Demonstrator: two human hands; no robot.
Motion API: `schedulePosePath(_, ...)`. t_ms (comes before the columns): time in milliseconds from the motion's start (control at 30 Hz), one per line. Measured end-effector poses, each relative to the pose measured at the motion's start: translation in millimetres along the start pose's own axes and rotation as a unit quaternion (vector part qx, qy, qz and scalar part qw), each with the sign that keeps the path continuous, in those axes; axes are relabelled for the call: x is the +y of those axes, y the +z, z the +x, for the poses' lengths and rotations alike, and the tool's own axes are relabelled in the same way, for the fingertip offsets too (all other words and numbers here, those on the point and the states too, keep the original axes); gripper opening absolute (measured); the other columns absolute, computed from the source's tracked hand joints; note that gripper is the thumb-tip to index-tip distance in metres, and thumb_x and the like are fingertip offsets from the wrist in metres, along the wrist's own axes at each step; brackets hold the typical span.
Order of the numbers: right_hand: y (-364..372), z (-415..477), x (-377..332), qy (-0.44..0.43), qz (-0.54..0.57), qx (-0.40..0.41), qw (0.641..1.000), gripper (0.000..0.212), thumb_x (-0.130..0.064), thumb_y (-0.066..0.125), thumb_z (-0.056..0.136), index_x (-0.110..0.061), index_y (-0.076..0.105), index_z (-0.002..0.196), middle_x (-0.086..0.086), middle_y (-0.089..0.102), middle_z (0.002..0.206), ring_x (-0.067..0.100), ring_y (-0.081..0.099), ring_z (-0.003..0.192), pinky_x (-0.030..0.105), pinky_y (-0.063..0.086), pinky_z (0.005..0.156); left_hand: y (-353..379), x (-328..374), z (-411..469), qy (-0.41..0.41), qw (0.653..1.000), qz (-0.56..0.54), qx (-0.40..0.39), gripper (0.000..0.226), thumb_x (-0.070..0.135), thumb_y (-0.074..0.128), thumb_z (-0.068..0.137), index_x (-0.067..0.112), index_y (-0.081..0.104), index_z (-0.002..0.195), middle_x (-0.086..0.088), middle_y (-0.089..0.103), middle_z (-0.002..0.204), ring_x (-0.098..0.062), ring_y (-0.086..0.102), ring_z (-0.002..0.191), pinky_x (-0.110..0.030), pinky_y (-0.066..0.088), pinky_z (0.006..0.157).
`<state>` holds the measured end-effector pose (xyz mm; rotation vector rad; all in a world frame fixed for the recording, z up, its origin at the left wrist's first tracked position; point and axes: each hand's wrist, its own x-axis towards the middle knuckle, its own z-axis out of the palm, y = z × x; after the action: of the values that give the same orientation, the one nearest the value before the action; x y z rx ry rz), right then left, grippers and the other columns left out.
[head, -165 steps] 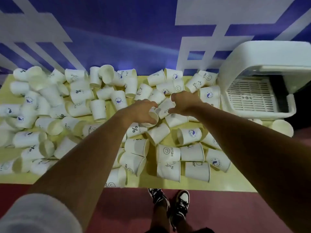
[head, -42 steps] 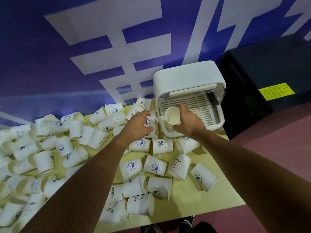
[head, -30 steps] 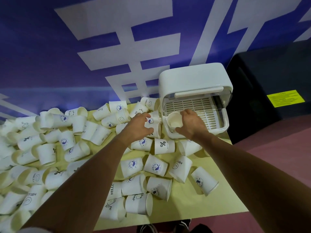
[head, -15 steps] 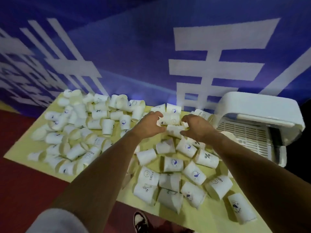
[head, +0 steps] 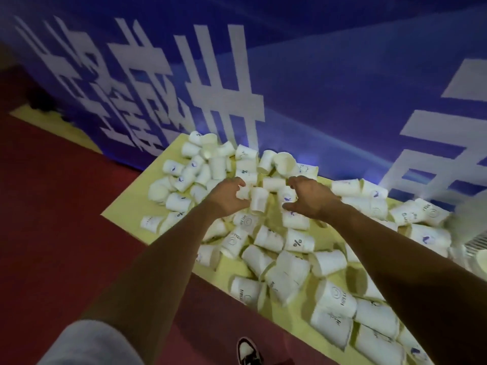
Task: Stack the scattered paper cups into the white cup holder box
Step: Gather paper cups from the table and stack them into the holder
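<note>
Left hand (head: 228, 199) curls round a paper cup (head: 257, 202) at centre frame; right hand (head: 308, 197) hovers spread over the scattered cups. They look light and crushable, so grip the sidewall gently. The white cup holder box (head: 475, 242) sits at far right.

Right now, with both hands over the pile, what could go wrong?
Cups at the table's near edge could be knocked to the floor by the left forearm. The left hand grips a cup that looks creased; squeezing harder may crush it. The open right hand hovers over a tight pile and could scatter it.
</note>
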<state>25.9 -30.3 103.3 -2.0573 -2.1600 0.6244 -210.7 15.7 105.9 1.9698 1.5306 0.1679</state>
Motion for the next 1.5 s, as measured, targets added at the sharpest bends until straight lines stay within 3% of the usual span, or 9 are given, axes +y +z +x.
schedulePosePath(267, 0.5, 39.5, -82.5, -0.075, -0.052, -0.027, 0.995, 0.067, -0.044, 0.069, 0.088, -0.014, 0.045, 0.143, 0.008, 0.053, 0.14, 0.029, 0.056, 0.121, 0.042, 0.05, 0.096, -45.3, -75.1, -32.3, -0.056, 0.997, -0.025, 0.046, 0.059, 0.027, 0.075, 0.085, 0.02, 0.05, 0.138, -0.003, 0.052, 0.133, -0.015, 0.053, 0.115, -0.023, 0.041, 0.089)
schedulePosePath(433, 15.8, 67.1, -126.6, -0.122, -0.059, -0.038, 0.99, 0.066, -0.046, 0.067, 0.089, -0.013, 0.045, 0.141, 0.009, 0.054, 0.138, 0.03, 0.055, 0.121, 0.041, 0.049, 0.095, -64.9, -118.2, -50.9, -0.085, 0.992, -0.021, 0.09, 0.058, 0.02, 0.077, 0.083, 0.013, 0.053, 0.135, -0.009, 0.055, 0.129, -0.024, 0.055, 0.116, -0.03, 0.045, 0.097)
schedulePosePath(533, 37.0, 90.6, -152.0, -0.14, -0.073, -0.066, 0.985, 0.063, -0.046, 0.066, 0.088, -0.012, 0.047, 0.138, 0.01, 0.055, 0.134, 0.03, 0.056, 0.119, 0.042, 0.05, 0.095, -76.1, -154.6, -46.4, -0.118, 0.989, -0.029, 0.088, 0.059, 0.022, 0.078, 0.082, 0.016, 0.052, 0.134, -0.006, 0.053, 0.126, -0.022, 0.056, 0.115, -0.026, 0.043, 0.091)
schedulePosePath(800, 94.0, 176.7, -213.2, -0.13, -0.085, -0.119, 0.981, 0.065, -0.046, 0.065, 0.088, -0.012, 0.045, 0.139, 0.01, 0.056, 0.133, 0.03, 0.054, 0.121, 0.042, 0.049, 0.095, -98.0, -254.1, 5.5, -0.16, 0.984, -0.059, 0.053, 0.065, 0.024, 0.077, 0.083, 0.016, 0.047, 0.14, -0.01, 0.048, 0.134, -0.026, 0.052, 0.124, -0.036, 0.045, 0.101)
schedulePosePath(1067, 158.7, 246.9, -257.1, -0.111, -0.08, -0.167, 0.976, 0.062, -0.044, 0.065, 0.089, -0.01, 0.046, 0.138, 0.011, 0.057, 0.132, 0.029, 0.055, 0.12, 0.04, 0.047, 0.095, -91.4, -324.6, 58.5, -0.194, 0.977, -0.068, 0.06, 0.094, 0.031, 0.082, 0.076, 0.013, 0.028, 0.152, -0.019, 0.041, 0.138, -0.039, 0.045, 0.126, -0.047, 0.041, 0.103)
schedulePosePath(1200, 189.5, 265.1, -266.1, -0.117, -0.098, -0.164, 0.975, 0.065, -0.046, 0.064, 0.089, -0.008, 0.043, 0.138, 0.013, 0.054, 0.132, 0.031, 0.054, 0.119, 0.041, 0.046, 0.094, -75.2, -342.8, 76.8, -0.182, 0.977, -0.084, 0.066, 0.105, 0.032, 0.088, 0.068, 0.013, 0.027, 0.151, -0.019, 0.045, 0.132, -0.039, 0.048, 0.122, -0.049, 0.043, 0.102)
schedulePosePath(1500, 213.4, 279.5, -274.6, -0.086, -0.109, -0.137, 0.981, 0.073, -0.049, 0.068, 0.087, -0.008, 0.039, 0.14, 0.012, 0.052, 0.136, 0.029, 0.047, 0.125, 0.039, 0.045, 0.096, -65.4, -356.9, 95.9, -0.148, 0.974, -0.118, 0.127, 0.09, 0.048, 0.083, 0.068, 0.016, 0.041, 0.14, -0.01, 0.056, 0.123, -0.03, 0.055, 0.113, -0.05, 0.05, 0.092)
